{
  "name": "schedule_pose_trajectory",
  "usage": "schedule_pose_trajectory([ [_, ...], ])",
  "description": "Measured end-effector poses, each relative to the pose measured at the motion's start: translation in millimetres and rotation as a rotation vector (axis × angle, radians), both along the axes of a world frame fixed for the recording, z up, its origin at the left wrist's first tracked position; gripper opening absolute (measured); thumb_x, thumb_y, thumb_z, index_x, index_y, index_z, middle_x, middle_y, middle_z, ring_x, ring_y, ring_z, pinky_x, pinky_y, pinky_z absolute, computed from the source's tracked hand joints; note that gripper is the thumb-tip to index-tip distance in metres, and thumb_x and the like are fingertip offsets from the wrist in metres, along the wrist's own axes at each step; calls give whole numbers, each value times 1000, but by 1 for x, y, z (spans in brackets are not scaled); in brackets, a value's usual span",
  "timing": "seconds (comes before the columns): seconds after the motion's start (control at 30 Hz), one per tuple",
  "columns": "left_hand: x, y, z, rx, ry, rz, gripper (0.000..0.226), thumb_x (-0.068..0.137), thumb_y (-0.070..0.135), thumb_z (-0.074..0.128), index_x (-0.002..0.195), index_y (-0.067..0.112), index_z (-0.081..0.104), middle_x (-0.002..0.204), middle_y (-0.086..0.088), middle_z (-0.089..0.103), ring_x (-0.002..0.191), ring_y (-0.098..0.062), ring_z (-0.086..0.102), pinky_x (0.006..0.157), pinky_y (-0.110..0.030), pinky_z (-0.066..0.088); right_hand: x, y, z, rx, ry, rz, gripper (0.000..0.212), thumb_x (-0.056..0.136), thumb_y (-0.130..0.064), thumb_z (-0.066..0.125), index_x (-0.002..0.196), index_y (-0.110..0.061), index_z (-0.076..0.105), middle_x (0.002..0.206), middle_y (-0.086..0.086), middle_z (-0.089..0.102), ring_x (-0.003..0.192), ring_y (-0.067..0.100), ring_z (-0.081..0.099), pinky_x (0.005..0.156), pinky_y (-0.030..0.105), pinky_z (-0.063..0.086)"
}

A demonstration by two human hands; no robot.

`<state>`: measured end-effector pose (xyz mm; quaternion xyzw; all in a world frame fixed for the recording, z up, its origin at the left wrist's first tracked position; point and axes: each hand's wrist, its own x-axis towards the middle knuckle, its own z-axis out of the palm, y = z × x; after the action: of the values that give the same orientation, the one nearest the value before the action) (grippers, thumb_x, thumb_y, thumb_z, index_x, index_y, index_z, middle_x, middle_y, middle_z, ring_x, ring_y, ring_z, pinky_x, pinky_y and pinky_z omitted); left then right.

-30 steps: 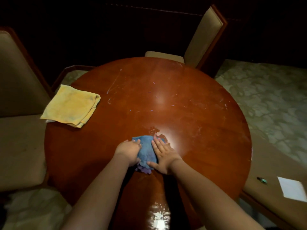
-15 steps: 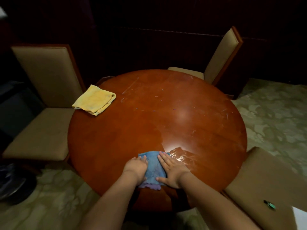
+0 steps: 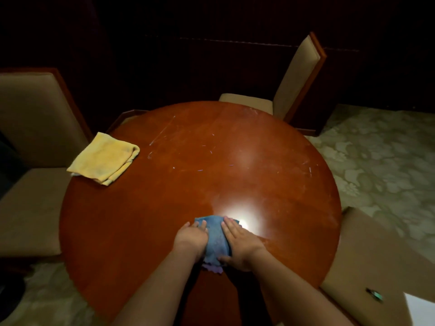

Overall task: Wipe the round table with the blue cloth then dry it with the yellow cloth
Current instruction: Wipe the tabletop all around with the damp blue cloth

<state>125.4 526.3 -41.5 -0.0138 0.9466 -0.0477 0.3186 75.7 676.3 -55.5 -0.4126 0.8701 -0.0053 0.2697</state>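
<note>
While both hands press the blue cloth (image 3: 215,238) flat near the close edge of the round surface (image 3: 270,184), left hand (image 3: 191,238) lies on the cloth's left part, fingers (image 3: 200,225) straight and close together, right hand (image 3: 240,243) on its right part, fingers (image 3: 229,225) straight, slightly spread, thumb out toward the cloth's near hem. Cloth is bunched between and under the palms, frayed hem sticking out behind the wrists. Bright glare just right of the right fingertips. Yellow cloth (image 3: 104,158) folded, well ahead and left of the left fingers, overhanging the rim, untouched. Looks like the wiping step, drying not started. To do it well: keep palms flat with even pressure, overlapping passes out to the far rim where streaks and specks show ahead of the fingers, steer round the yellow cloth so it stays dry
</note>
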Motion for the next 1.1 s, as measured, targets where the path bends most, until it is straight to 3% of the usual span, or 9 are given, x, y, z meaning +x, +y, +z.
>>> schedule_pose_trajectory([
  [0.2, -57, -28, -3, 25, 47, -50, 68, 95, 33, 52, 151, 12, 18, 161, -3, 3, 146, -18, 11, 117, -39, 13, -51, -33, -8, 6, 18, -89, 97, 88, -58, 47, 151, -7, -7, 158, 8, -15, 146, 18, -12, 117, 29, -3],
  [0.3, -79, -40, -4, 27, 75, -67, 68, 94, 35, 54, 150, 14, 20, 160, -2, 5, 146, -18, 12, 117, -40, 15, -66, -44, -14, 4, 54, -104, 112, 67, -78, 14, 151, -7, -8, 158, 8, -15, 145, 18, -13, 117, 30, -5],
  [0.37, -86, -44, -4, 35, 79, -69, 71, 94, 37, 55, 151, 15, 19, 161, -2, 4, 146, -18, 11, 117, -40, 14, -74, -46, -19, -16, 65, -110, 119, 54, -76, 0, 150, -7, -8, 158, 7, -16, 145, 19, -14, 118, 31, -6],
  [0.53, -71, -35, 2, 30, 80, -37, 69, 96, 34, 51, 152, 13, 15, 161, -3, 3, 146, -18, 11, 116, -37, 15, -63, -41, -14, 12, 65, -113, 95, 90, -63, 35, 150, -6, -10, 157, 10, -17, 145, 21, -15, 117, 31, -6],
  [0.63, -44, -23, 3, 41, 69, -38, 71, 95, 36, 53, 152, 13, 16, 160, -3, 4, 146, -19, 11, 116, -38, 15, -38, -25, -6, 18, 36, -72, 112, 66, -76, 13, 150, -5, -9, 156, 10, -18, 145, 22, -14, 117, 31, -5],
  [0.7, -24, -14, 5, 54, 65, -33, 73, 95, 36, 53, 152, 12, 14, 161, -3, 3, 146, -19, 10, 116, -38, 14, -25, -10, -3, 8, 22, -43, 122, 49, -73, 3, 150, -6, -8, 157, 10, -17, 145, 21, -13, 116, 30, -5],
  [0.83, 8, 8, 9, 67, 42, -27, 73, 95, 36, 51, 152, 12, 13, 161, -4, 2, 147, -19, 8, 116, -38, 12, -4, 15, 2, 10, 20, -3, 115, 58, -72, 11, 150, -6, -9, 157, 11, -18, 145, 21, -13, 115, 28, -6],
  [0.97, 27, 31, 13, 42, 22, -66, 72, 96, 37, 48, 152, 13, 12, 161, -3, 1, 147, -18, 8, 117, -37, 12, 18, 42, -1, -9, 9, -13, 121, 50, -74, 2, 150, -8, -10, 157, 7, -18, 145, 19, -14, 114, 28, -9],
  [1.1, 34, 57, 18, 16, -5, -125, 73, 95, 39, 47, 153, 12, 10, 161, -3, 0, 147, -19, 8, 117, -37, 9, 35, 73, -4, -20, 16, -49, 115, 55, -73, 4, 150, -9, -11, 156, 5, -20, 145, 18, -16, 112, 26, -11],
])
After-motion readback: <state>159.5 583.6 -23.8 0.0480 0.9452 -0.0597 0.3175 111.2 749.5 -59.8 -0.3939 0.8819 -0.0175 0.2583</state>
